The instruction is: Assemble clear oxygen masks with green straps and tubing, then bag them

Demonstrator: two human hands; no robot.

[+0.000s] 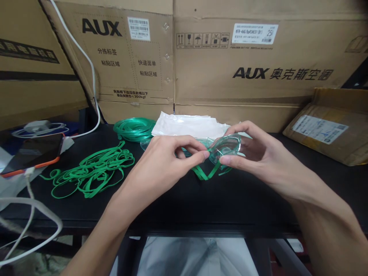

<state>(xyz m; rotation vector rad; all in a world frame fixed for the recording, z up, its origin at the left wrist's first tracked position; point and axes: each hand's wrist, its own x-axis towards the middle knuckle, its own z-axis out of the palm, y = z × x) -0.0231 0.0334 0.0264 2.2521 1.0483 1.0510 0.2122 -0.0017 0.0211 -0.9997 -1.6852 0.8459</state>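
Forearms (109,222), foremost: left hand (165,159) pinched green strap (202,175); right hand (266,151) gripped clear mask (230,142) alongside, firm steadying seemingly best.

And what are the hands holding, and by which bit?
The right hand holds a clear, green-tinted plastic mask by its rim. The left hand pinches its left edge, or a flat green strap there; I can't tell which.

soft, even light; blurred outer edges

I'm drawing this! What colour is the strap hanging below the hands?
The strap is bright green, shown best in the head view.
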